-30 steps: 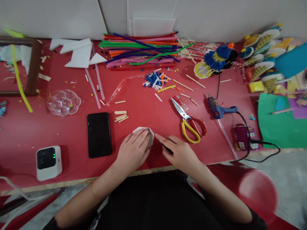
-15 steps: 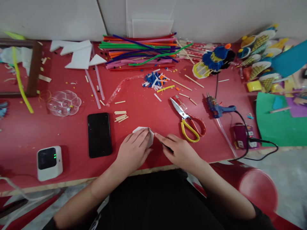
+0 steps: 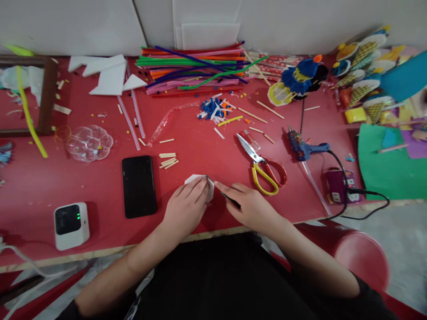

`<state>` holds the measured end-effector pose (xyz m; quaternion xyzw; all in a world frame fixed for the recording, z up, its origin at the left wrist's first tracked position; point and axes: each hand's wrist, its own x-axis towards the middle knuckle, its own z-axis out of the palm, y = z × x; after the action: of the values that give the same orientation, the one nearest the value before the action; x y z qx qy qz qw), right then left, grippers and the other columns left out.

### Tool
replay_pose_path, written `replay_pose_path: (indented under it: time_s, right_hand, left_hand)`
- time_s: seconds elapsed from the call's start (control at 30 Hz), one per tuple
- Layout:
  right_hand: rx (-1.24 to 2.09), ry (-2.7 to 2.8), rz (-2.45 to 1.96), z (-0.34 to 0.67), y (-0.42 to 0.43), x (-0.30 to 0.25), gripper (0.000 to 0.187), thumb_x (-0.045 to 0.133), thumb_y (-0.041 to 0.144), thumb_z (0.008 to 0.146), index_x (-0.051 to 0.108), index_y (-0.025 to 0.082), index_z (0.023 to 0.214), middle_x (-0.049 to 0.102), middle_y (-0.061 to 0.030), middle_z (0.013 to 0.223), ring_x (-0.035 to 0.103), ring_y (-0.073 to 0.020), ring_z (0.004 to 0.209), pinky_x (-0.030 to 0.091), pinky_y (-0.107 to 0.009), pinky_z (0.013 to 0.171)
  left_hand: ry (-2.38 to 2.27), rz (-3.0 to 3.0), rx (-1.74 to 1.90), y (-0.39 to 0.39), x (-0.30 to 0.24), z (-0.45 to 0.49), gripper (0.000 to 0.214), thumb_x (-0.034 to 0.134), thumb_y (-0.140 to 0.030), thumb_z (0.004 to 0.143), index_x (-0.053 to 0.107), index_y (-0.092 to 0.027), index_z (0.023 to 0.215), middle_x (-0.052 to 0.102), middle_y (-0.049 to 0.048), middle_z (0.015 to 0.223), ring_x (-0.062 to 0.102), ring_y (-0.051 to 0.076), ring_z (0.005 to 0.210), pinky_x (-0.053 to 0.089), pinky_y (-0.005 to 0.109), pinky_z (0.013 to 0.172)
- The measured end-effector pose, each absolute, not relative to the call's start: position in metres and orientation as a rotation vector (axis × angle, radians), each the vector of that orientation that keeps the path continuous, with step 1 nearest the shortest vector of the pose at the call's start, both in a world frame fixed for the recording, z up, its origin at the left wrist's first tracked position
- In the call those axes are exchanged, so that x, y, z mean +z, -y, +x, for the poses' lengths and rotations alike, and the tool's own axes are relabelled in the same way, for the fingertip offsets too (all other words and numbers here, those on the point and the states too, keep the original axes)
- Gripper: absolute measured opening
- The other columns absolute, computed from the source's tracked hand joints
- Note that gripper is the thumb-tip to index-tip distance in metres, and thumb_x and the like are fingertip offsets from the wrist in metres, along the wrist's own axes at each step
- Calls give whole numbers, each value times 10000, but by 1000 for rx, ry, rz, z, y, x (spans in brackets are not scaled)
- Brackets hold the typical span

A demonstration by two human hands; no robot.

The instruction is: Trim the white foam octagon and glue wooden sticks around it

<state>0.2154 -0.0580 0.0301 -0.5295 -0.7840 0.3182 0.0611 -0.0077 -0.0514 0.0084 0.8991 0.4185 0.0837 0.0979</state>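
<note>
My left hand is closed over a small white flat piece with cut corners, pressing it against the red table near its front edge. The fingers lie close together and cover much of the piece. To its right, my right hand is closed round a slim dark pen-shaped tool. The index finger stretches along the tool, toward the piece's right edge. I cannot make out the tool's tip. Scissors with one yellow and one red handle lie beyond my right hand.
Left of my hands are a black phone, a white device and short sticks. Coloured pipe cleaners lie at the back. A blue glue gun with a cable sits right, before green sheets.
The camera view has shifted slightly. My right hand and the dark tool have tilted a little, while my left hand stays on the white piece.
</note>
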Motion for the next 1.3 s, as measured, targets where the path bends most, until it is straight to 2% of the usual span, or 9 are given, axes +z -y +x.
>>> replay_pose_path:
  time_s: [0.2,0.57,0.73,0.93,1.13,1.3]
  right_hand:
    - [949,2361,-1606,214,59,28,576,442,137,902,554,196,1465,599,-51,861,563,-160,697,520,-304,675]
    - [954,2438,-1631,207,56,33,604,419,118,898,521,159,1492,642,-92,910,622,-196,766,544,-330,712]
    - [926,2427,-1628,206,57,31,607,424,117,902,508,181,1500,662,-90,931,620,-183,763,548,-318,715]
    - [944,2441,-1618,207,59,31,603,414,115,907,505,157,1501,673,-101,932,630,-190,769,559,-338,733]
    - [937,2456,-1605,211,61,32,621,427,108,903,491,199,1514,660,-82,896,631,-188,753,556,-323,701]
    - [980,2445,-1622,213,65,32,600,410,110,907,506,153,1498,673,-100,923,650,-198,790,572,-344,738]
  left_hand:
    - [-1221,2662,251,49,10,-7,442,515,-189,955,572,-101,1385,661,158,1381,636,283,1260,548,416,1029]
    - [-1219,2806,211,50,15,-6,434,454,-148,969,588,-66,1374,680,125,1366,652,263,1231,537,369,1030]
    - [-1250,2766,205,52,15,-4,440,494,-174,980,576,-99,1406,668,127,1383,648,262,1241,531,373,1053]
    - [-1271,2733,237,55,12,-4,480,485,-122,955,556,-100,1429,656,146,1394,639,277,1259,545,393,1047]
    - [-1290,2704,230,55,12,-4,458,516,-147,962,565,-125,1417,663,144,1383,644,279,1254,552,400,1039]
    - [-1298,2695,252,55,12,-3,425,552,-193,974,587,-103,1387,671,160,1368,653,291,1243,565,410,1029]
